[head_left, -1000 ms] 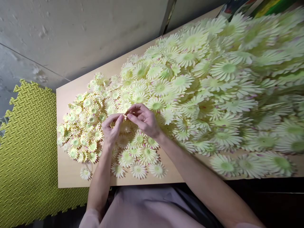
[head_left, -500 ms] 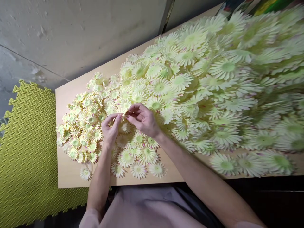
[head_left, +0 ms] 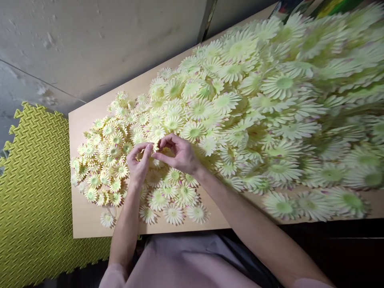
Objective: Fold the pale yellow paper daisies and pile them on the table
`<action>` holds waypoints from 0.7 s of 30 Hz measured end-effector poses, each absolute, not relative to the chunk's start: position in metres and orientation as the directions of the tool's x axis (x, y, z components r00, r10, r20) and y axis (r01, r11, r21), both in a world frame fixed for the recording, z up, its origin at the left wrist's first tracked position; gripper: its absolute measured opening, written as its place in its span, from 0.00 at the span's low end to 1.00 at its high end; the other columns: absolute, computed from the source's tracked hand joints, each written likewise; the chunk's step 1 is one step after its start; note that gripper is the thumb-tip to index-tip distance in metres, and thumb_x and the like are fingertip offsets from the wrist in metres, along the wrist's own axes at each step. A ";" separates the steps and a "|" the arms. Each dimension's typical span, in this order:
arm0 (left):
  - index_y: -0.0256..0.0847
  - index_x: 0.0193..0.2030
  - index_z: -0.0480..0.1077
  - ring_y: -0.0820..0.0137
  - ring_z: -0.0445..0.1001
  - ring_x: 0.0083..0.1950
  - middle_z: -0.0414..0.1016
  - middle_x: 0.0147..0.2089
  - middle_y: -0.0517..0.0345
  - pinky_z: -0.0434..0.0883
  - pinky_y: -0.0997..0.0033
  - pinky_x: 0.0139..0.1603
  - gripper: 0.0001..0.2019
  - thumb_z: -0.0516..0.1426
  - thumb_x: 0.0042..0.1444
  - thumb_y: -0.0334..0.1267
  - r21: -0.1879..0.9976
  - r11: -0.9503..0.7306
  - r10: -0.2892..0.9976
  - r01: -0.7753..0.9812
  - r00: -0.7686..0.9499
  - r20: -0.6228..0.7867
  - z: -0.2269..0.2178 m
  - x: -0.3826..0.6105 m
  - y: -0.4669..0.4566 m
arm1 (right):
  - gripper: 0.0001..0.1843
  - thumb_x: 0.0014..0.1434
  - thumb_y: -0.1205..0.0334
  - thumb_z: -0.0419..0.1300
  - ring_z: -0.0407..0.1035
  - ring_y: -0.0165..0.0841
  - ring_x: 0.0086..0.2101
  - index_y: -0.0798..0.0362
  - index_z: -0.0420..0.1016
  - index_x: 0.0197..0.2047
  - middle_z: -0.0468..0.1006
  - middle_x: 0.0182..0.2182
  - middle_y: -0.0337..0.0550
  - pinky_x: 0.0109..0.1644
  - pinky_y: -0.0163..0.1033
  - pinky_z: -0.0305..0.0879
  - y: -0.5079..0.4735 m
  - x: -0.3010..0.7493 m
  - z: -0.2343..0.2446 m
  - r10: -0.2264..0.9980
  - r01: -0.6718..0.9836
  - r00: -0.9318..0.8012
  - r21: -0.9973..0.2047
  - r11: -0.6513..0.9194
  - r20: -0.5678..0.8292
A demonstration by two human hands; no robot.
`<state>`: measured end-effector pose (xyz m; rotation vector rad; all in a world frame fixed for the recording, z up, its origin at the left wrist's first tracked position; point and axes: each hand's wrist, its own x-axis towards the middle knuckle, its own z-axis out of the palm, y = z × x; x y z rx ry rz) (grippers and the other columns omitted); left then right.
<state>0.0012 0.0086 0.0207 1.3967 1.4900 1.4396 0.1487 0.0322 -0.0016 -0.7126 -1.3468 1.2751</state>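
Note:
Over a heap of pale artificial flowers (head_left: 199,108) on the table, my two hands meet fingertip to fingertip. My left hand (head_left: 138,162) is closed, thumb and forefinger pinched on a small pale flower piece (head_left: 155,147), most of it hidden by the fingers. Close by on the right, my right hand (head_left: 178,154) has its thumb and forefinger parted around that piece, apparently without gripping it. Smaller blooms (head_left: 109,150) lie piled left of my left hand. Larger, layered blooms (head_left: 283,84) with pink-tipped petals spread out to the right.
The light wooden table (head_left: 90,222) stands against a worn grey wall (head_left: 105,40). Yellow-green interlocking foam mat (head_left: 39,192) lies beyond its left end. Colourful packaging (head_left: 330,9) sits at the back right. A single flower (head_left: 107,219) lies near the front edge.
My right thumb and forefinger have come apart from their pinch and shifted slightly left. My left hand keeps its pinch. The whole view has moved a little; the flower heaps look unchanged.

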 end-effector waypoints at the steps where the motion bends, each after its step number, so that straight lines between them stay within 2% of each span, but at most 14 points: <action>1: 0.42 0.35 0.79 0.69 0.78 0.42 0.81 0.38 0.55 0.73 0.66 0.48 0.09 0.63 0.57 0.44 0.954 -0.160 0.943 0.254 -0.248 0.224 0.021 0.002 0.008 | 0.17 0.48 0.60 0.74 0.72 0.33 0.36 0.49 0.70 0.37 0.75 0.35 0.39 0.43 0.41 0.74 0.032 0.148 -0.002 0.931 -0.242 -0.214 -0.939 0.242 0.295; 9: 0.41 0.34 0.78 0.73 0.74 0.37 0.78 0.35 0.58 0.71 0.72 0.42 0.10 0.63 0.56 0.46 0.988 -0.104 0.943 0.111 -0.305 0.133 0.016 -0.001 0.010 | 0.14 0.50 0.61 0.72 0.73 0.31 0.34 0.51 0.70 0.34 0.77 0.32 0.39 0.41 0.40 0.74 0.036 0.150 0.001 0.956 -0.306 -0.165 -0.934 0.183 0.241; 14: 0.42 0.32 0.76 0.77 0.70 0.35 0.73 0.33 0.60 0.69 0.77 0.39 0.10 0.64 0.56 0.46 0.992 -0.122 0.947 -0.043 -0.303 0.103 0.011 0.001 0.010 | 0.12 0.50 0.64 0.70 0.66 0.28 0.28 0.50 0.69 0.32 0.71 0.27 0.35 0.31 0.35 0.68 0.039 0.154 0.002 0.964 -0.346 -0.145 -0.924 0.161 0.222; 19: 0.42 0.32 0.73 0.78 0.70 0.31 0.71 0.33 0.62 0.70 0.77 0.34 0.12 0.65 0.54 0.48 0.971 -0.041 0.968 -0.238 -0.251 -0.020 0.007 0.003 0.010 | 0.13 0.47 0.67 0.69 0.63 0.27 0.28 0.49 0.68 0.32 0.66 0.28 0.34 0.31 0.34 0.65 0.040 0.155 0.001 0.976 -0.469 -0.166 -0.882 0.046 0.140; 21: 0.41 0.33 0.72 0.77 0.72 0.32 0.73 0.34 0.60 0.72 0.76 0.34 0.13 0.64 0.55 0.49 0.971 -0.039 0.957 -0.236 -0.288 -0.031 0.007 -0.003 0.012 | 0.14 0.45 0.66 0.68 0.62 0.27 0.28 0.49 0.67 0.31 0.65 0.29 0.35 0.29 0.34 0.64 0.041 0.158 0.002 0.981 -0.534 -0.166 -0.845 -0.008 0.096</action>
